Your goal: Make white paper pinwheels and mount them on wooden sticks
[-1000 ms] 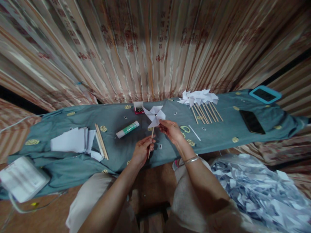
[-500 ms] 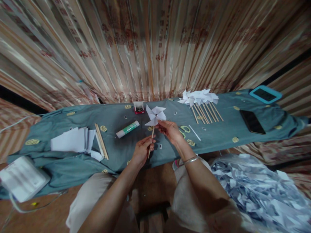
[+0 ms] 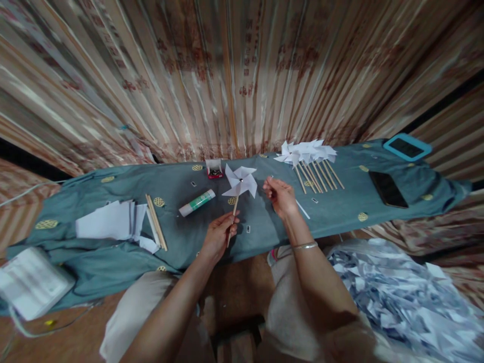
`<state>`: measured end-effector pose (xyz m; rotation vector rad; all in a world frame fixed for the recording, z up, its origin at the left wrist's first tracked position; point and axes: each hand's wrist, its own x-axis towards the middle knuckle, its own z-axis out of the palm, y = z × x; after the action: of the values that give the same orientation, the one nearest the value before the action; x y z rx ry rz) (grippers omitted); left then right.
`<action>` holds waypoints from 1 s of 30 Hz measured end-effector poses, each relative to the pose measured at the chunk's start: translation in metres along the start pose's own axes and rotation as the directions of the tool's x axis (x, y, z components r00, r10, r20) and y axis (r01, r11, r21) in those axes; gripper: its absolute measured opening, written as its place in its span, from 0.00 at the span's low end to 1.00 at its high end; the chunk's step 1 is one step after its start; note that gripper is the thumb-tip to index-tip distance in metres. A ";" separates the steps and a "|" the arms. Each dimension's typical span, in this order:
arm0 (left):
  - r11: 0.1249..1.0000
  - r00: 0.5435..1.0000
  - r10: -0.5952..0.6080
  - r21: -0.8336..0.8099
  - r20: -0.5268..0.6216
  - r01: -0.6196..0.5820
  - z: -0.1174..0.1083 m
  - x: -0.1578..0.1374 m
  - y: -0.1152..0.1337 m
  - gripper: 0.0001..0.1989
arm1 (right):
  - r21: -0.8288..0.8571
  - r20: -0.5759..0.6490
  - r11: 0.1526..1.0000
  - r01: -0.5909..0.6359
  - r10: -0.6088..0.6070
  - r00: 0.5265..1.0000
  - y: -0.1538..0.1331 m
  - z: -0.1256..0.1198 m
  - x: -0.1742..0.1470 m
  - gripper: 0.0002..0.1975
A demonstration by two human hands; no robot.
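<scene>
A white paper pinwheel (image 3: 247, 184) with a dark pin at its centre stands on a thin wooden stick. My left hand (image 3: 220, 231) is closed round the lower part of that stick, below the vanes. To the right of the pinwheel, apart from it, my right hand (image 3: 282, 197) hovers over the cloth with loosely bent fingers; nothing shows in them. Left of the pinwheel lie a green-and-white glue stick (image 3: 198, 203) and a small open red box (image 3: 215, 173) with small dark items inside.
Several finished pinwheels (image 3: 308, 152) lie in a row at the back right. Wooden sticks (image 3: 157, 223) and paper sheets (image 3: 106, 220) lie at left. A phone (image 3: 388, 189), blue-framed device (image 3: 407, 147) and white strip (image 3: 303, 209) are at right. A paper-filled bag (image 3: 401, 297) stands beside the table.
My right hand has let go of the pinwheel and moved right, away from it. The vanes have turned slightly. My left hand still grips the stick.
</scene>
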<state>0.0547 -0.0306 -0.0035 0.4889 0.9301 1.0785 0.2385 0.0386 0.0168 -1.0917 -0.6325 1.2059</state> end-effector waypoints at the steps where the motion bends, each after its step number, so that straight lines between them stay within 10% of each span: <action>1: 1.000 1.000 -0.008 0.000 0.004 0.008 0.000 0.000 -0.001 0.15 | 0.001 -0.043 1.000 0.029 -0.029 0.999 0.000 -0.002 0.005 0.20; 30: 0.998 0.998 -0.025 0.061 0.053 0.022 0.005 -0.007 -0.008 0.22 | -0.085 -0.109 0.996 -0.022 0.013 0.994 -0.003 0.004 0.022 0.12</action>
<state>0.0616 -0.0397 -0.0042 0.5530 0.9214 1.0136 0.2430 0.0604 0.0179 -1.2292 -0.5967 1.1345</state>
